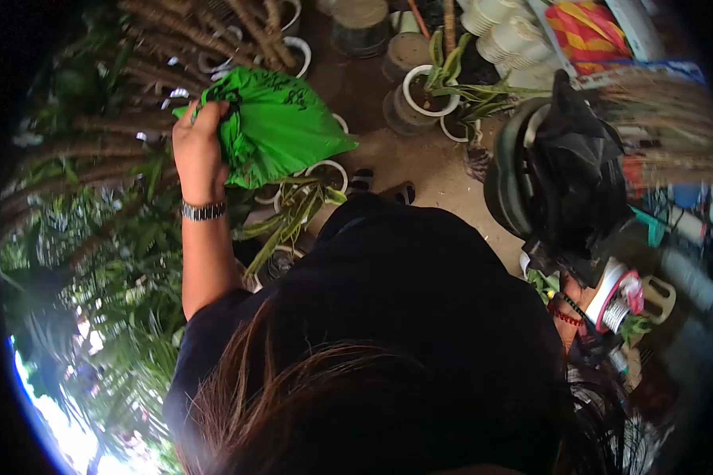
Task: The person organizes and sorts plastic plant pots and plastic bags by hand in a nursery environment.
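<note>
My left hand (200, 141), with a metal watch band on the wrist, grips the gathered, knotted top of a green plastic bag (281, 127) at the upper left. The bag looks filled and has dark print on it. At the lower right, what appears to be my right hand (580, 294) shows in part beyond a wrist with red and dark bands. Its fingers cannot be made out. Beside it are a white and pink object (616, 294) and some green leaves (543, 283).
Potted plants (431, 90) stand ahead, with stacked white pots (515, 39) behind. A large dark container (509, 174) with black plastic (570, 158) over it is at the right. Branches and foliage (111, 261) crowd the left. Long-leaved plants (289, 214) are near my feet.
</note>
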`<state>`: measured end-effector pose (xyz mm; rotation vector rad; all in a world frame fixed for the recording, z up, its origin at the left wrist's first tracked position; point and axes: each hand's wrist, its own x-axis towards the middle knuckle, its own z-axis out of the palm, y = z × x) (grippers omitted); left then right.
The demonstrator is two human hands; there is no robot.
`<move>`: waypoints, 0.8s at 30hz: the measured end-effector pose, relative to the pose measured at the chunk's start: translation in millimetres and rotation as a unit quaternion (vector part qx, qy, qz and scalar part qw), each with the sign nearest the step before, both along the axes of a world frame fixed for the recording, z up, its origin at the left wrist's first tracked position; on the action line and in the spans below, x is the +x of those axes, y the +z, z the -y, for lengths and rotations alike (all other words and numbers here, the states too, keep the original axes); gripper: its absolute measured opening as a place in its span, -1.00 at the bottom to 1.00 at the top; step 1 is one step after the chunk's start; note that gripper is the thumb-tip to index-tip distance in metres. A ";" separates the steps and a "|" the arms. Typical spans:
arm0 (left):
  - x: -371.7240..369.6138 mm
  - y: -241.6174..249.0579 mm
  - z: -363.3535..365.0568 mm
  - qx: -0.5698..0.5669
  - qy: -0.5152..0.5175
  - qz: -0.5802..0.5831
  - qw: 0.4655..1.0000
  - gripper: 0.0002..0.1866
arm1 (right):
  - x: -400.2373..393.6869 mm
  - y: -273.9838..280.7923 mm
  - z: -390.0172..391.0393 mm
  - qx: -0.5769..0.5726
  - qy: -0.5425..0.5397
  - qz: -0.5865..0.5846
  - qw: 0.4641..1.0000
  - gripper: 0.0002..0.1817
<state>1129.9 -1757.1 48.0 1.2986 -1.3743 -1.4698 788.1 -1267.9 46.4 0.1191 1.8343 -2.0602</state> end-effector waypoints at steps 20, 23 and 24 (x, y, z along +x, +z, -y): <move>-117.2 -9.3 -132.2 0.065 -0.446 -0.025 0.892 -0.84 | 441.4 43.7 -113.8 -0.294 -0.497 -0.093 0.812 -0.69; -135.7 0.3 -198.0 0.055 -0.523 -0.055 0.848 -0.81 | 516.0 40.0 -145.3 -0.305 -0.573 -0.131 0.750 -0.68; -137.1 9.6 -224.4 0.040 -0.546 -0.050 0.835 -0.78 | 542.0 38.1 -156.1 -0.335 -0.551 -0.154 0.748 -0.68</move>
